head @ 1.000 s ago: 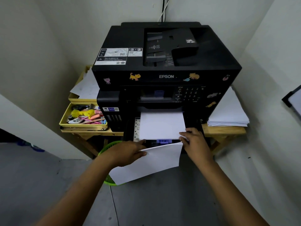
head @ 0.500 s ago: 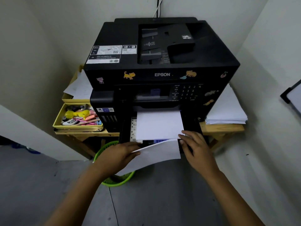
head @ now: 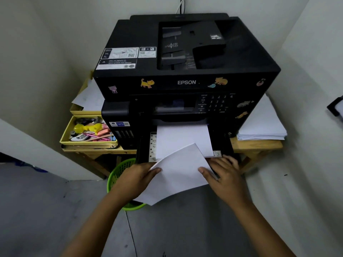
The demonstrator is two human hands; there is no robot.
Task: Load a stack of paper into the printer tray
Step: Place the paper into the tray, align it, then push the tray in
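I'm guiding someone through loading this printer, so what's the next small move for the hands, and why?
Probably square up the held paper and slide it forward into the tray. Both the left hand and the right hand grip it, but it sits skewed, one corner over the sheets already in the tray.

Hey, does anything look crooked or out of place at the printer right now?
Yes. The held paper is skewed, one corner over the sheets in the tray, gripped by the left hand and right hand.
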